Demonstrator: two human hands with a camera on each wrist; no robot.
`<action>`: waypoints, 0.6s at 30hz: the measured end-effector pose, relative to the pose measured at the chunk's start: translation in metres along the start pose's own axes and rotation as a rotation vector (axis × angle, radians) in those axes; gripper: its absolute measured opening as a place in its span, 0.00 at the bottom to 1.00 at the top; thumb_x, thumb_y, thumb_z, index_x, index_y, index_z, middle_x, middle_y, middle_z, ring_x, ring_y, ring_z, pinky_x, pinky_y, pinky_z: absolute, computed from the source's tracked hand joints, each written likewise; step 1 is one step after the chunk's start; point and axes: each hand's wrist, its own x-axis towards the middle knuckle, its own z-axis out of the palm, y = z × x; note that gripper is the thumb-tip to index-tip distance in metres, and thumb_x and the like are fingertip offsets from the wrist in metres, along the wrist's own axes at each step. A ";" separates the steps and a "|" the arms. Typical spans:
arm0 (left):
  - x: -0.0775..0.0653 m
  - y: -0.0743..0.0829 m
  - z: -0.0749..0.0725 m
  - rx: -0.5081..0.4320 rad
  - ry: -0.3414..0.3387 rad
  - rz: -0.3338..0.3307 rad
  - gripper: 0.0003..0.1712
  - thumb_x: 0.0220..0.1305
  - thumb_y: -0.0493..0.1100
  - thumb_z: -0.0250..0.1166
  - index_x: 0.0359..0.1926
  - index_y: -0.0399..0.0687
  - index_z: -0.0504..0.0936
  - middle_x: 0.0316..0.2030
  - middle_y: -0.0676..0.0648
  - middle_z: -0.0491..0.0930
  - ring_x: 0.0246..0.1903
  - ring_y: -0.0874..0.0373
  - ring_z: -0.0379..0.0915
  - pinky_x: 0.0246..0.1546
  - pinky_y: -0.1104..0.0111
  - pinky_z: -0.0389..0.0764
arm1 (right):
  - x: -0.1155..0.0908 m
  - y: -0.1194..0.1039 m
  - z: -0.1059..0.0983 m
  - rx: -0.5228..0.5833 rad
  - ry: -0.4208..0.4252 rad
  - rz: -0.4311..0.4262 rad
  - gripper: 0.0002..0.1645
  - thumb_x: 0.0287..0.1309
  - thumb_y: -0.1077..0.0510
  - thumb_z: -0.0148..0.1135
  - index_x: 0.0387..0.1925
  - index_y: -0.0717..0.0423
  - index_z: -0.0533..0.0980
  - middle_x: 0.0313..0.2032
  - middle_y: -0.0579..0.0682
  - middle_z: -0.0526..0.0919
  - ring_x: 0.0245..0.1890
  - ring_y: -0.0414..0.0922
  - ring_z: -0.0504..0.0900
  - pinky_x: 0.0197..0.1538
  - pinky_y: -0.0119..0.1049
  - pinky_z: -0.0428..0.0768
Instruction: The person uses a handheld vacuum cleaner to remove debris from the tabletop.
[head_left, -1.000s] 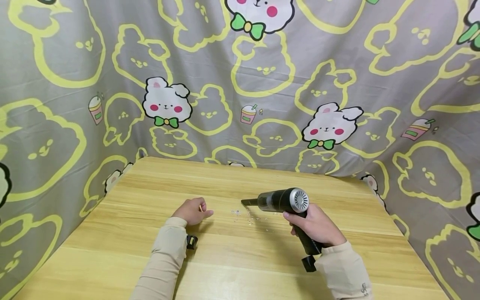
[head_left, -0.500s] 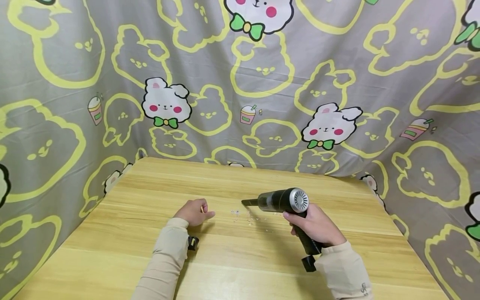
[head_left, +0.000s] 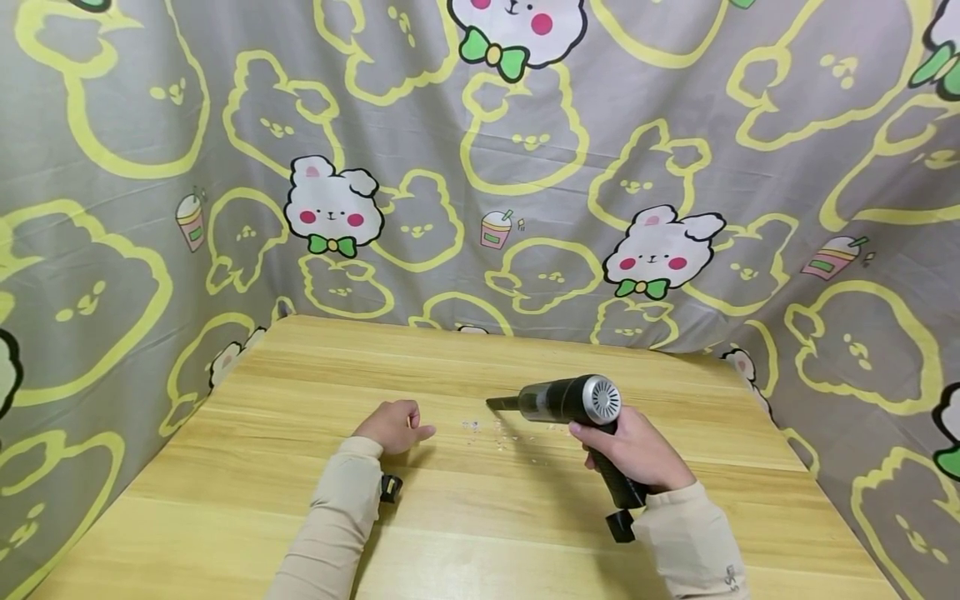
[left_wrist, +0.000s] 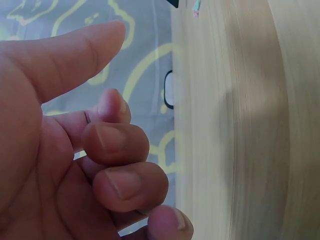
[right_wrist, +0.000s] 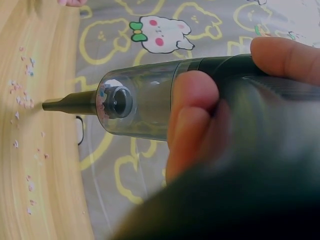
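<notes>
My right hand (head_left: 637,450) grips the black handle of a handheld vacuum cleaner (head_left: 562,402), its narrow nozzle pointing left and down. In the right wrist view the nozzle (right_wrist: 70,103) has its tip close to scattered paper scraps (right_wrist: 22,97); whether it touches the table I cannot tell. Bits of scrap show inside the clear dust cup (right_wrist: 145,102). To the left of the scraps, my left hand (head_left: 390,427) hovers over or rests on the table with nothing in it. The left wrist view shows its fingers (left_wrist: 132,185) loosely curled and the thumb extended.
A wooden table (head_left: 247,467) spreads under both arms. Grey cloth (head_left: 420,125) with cartoon rabbits hangs along its back and both sides. Each sleeve has a small black device (head_left: 621,525) by the wrist.
My left hand has drifted slightly right, toward the scraps. The vacuum cleaner in my right hand has shifted a little to the right. The scraps look much the same.
</notes>
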 end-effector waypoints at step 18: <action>0.003 0.004 0.004 0.037 -0.018 0.028 0.18 0.63 0.50 0.64 0.24 0.46 0.69 0.17 0.52 0.62 0.18 0.59 0.57 0.23 0.68 0.63 | 0.000 -0.001 -0.004 0.023 0.017 0.025 0.21 0.60 0.52 0.63 0.42 0.67 0.73 0.25 0.55 0.77 0.21 0.50 0.80 0.28 0.42 0.79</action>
